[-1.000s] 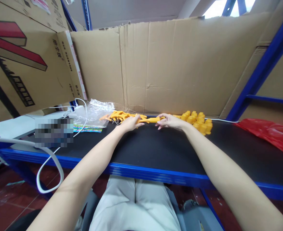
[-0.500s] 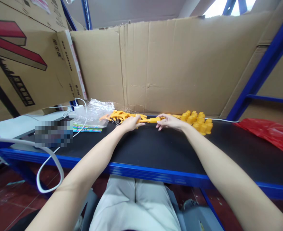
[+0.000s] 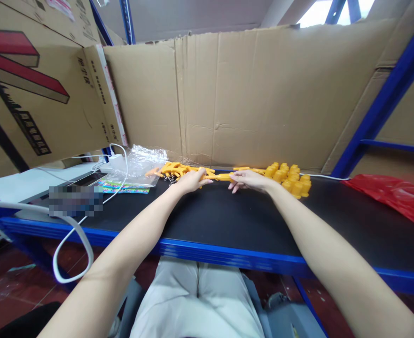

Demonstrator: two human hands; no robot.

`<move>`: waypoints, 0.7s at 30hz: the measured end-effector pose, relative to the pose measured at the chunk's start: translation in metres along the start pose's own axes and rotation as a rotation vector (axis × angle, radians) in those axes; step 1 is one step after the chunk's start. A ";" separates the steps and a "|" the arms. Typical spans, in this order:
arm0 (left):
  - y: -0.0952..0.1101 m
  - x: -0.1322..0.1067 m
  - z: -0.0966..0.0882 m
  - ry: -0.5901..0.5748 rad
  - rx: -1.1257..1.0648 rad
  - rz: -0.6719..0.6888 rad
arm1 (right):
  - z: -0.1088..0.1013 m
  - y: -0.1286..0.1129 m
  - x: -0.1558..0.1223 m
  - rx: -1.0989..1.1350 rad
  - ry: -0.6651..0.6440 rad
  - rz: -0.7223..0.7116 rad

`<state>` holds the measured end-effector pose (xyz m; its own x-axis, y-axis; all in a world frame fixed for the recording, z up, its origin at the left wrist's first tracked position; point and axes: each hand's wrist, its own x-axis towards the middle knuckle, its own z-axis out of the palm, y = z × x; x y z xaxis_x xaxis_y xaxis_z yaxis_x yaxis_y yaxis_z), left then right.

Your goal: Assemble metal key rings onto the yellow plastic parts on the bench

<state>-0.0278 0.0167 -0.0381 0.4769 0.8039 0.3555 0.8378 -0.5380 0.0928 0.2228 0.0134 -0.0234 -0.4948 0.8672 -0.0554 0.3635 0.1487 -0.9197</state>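
A slender, yellow, plastic-looking piece (image 3: 222, 177) is clamped at its ends between left hand (image 3: 190, 181) and right hand (image 3: 250, 180), and could be dropped onto the flat, black tabletop (image 3: 221, 216) below if either grip is slackened.

Over there, the slim held piece (image 3: 223, 177) is bright orange-yellow, same as the heaped pieces (image 3: 178, 167) and the clustered stubby pieces (image 3: 287, 176). The counter (image 3: 224, 220) has a black top and blue edge. I see red plastic (image 3: 390, 195), a white cable (image 3: 16, 203), pale grey trousers (image 3: 199, 300), and a tan box (image 3: 73, 122) printed in red and black.
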 end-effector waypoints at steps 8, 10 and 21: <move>0.004 -0.002 -0.004 -0.010 -0.004 -0.012 | 0.003 0.002 0.003 -0.010 0.042 0.001; 0.004 -0.002 -0.005 -0.010 -0.008 -0.017 | 0.004 0.003 0.006 -0.018 0.086 0.051; 0.002 -0.001 -0.004 -0.009 -0.015 -0.033 | 0.004 -0.003 -0.002 0.084 0.051 -0.029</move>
<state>-0.0274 0.0134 -0.0345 0.4516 0.8233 0.3438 0.8490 -0.5150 0.1183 0.2193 0.0094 -0.0226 -0.4626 0.8865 -0.0104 0.2812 0.1356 -0.9500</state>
